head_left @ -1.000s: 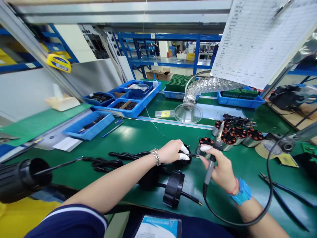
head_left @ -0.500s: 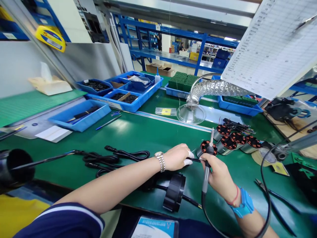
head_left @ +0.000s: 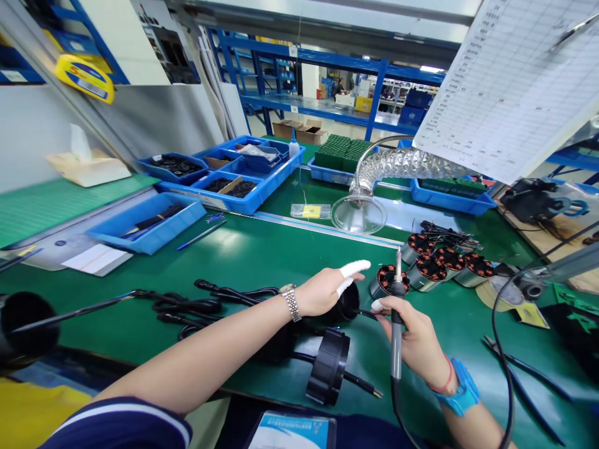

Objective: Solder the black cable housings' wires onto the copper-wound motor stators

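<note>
My left hand (head_left: 322,292), white covers on some fingertips, is above a black cylindrical housing (head_left: 349,304). Its index finger points right and its thumb stands apart; no object shows between them. A black cable (head_left: 366,313) comes out of the housing's mouth to my right hand (head_left: 412,327). That hand grips a soldering iron (head_left: 397,337), tip up, and pinches the cable's end between thumb and fingertips. Just beyond the iron stands a motor stator (head_left: 384,279) with copper windings. Below my left wrist lies a black ribbed cap (head_left: 327,366) with a cable through it.
More stators (head_left: 429,268) stand at the right, near a clear fume-extraction hood (head_left: 358,215). Pliers (head_left: 524,374) lie at the right beside the iron's cord. Coiled black cables (head_left: 196,305) and a blue tray (head_left: 150,224) are at the left.
My left hand has let go of the cable, moved slightly left and stretched out its index finger. The housing's mouth now shows. My right hand is slightly lower, still with the iron.
</note>
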Demonstrator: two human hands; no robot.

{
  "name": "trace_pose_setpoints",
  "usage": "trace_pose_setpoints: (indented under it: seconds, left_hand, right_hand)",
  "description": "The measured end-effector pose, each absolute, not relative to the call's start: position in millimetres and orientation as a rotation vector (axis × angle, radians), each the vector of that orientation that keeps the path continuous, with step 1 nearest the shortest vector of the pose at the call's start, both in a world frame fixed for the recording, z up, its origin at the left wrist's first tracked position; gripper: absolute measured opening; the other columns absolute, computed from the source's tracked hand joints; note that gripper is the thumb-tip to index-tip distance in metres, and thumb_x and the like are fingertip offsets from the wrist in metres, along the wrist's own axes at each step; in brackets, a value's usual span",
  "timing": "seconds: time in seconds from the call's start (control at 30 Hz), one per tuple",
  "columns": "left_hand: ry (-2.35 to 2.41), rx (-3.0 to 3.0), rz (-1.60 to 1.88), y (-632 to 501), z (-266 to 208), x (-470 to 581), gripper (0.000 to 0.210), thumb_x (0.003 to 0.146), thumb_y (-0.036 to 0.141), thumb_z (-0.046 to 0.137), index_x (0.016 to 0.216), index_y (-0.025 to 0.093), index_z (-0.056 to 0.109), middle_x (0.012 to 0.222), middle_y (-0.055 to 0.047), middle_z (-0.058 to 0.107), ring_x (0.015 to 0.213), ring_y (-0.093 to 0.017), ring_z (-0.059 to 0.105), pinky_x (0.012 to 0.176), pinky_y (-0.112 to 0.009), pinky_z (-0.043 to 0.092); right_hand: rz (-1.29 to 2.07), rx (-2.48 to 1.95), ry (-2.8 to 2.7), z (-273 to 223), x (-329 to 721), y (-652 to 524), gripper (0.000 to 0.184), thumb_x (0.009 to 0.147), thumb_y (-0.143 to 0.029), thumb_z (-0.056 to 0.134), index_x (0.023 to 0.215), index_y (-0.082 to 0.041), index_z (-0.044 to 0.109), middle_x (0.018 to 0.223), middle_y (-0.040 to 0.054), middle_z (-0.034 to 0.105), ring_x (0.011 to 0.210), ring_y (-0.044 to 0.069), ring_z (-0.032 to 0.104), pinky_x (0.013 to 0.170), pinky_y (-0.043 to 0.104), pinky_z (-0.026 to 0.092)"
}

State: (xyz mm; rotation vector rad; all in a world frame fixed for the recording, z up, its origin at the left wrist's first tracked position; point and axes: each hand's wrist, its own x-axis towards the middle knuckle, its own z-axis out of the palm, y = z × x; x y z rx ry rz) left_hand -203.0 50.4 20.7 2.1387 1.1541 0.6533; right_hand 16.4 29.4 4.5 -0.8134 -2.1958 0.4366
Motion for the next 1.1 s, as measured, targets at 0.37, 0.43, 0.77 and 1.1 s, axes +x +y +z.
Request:
trace_pose_setpoints:
  seconds: [0.37,0.43,0.77,1.1]
  left_hand:
    - [1.369,2.128,0.559,48.4,33.1,-194.2,0.019,0.088,0.020,0.038,0.092,0.015,0.056,0.105,-0.009,0.063,0.094,-0.021,0.062,0.080,-0.031,0.045]
    - [1.342,2.153,0.517,48.3,31.7,-193.7,0.019,0.089,0.021,0.038,0.093,0.016,0.056,0.105,-0.008,0.063,0.097,-0.020,0.061,0.082,-0.030,0.045]
    - [1.351,2.216,0.465,50.0,23.7,-195.8,0.025,0.088,0.021,0.039,0.103,0.017,0.058,0.107,-0.009,0.062,0.097,-0.021,0.061,0.083,-0.032,0.044]
    - [0.872,1.427,0.724,46.6,17.0,-182.3,0.016,0.066,0.023,0.067,0.072,0.011,0.059,0.073,-0.003,0.063,0.068,-0.012,0.058,0.067,-0.025,0.046]
  right_hand:
    - [0.569,-0.901,-2.103,1.8,17.6,14.6,0.032,0.078,-0.010,0.051,0.106,-0.023,0.045,0.085,0.0020,0.061,0.073,0.012,0.061,0.068,0.024,0.052]
    - [0.577,-0.890,-2.111,2.7,17.3,12.1,0.033,0.078,-0.009,0.051,0.108,-0.023,0.044,0.086,0.0022,0.060,0.074,0.012,0.061,0.069,0.024,0.052]
    - [0.515,-0.894,-2.074,-2.4,17.6,9.8,0.027,0.079,-0.013,0.054,0.104,-0.023,0.047,0.082,0.0020,0.062,0.068,0.012,0.061,0.064,0.022,0.052]
    - [0.848,-0.877,-1.667,-8.0,-3.1,17.1,0.031,0.078,-0.014,0.056,0.105,-0.023,0.042,0.084,0.0022,0.062,0.072,0.012,0.064,0.067,0.024,0.054]
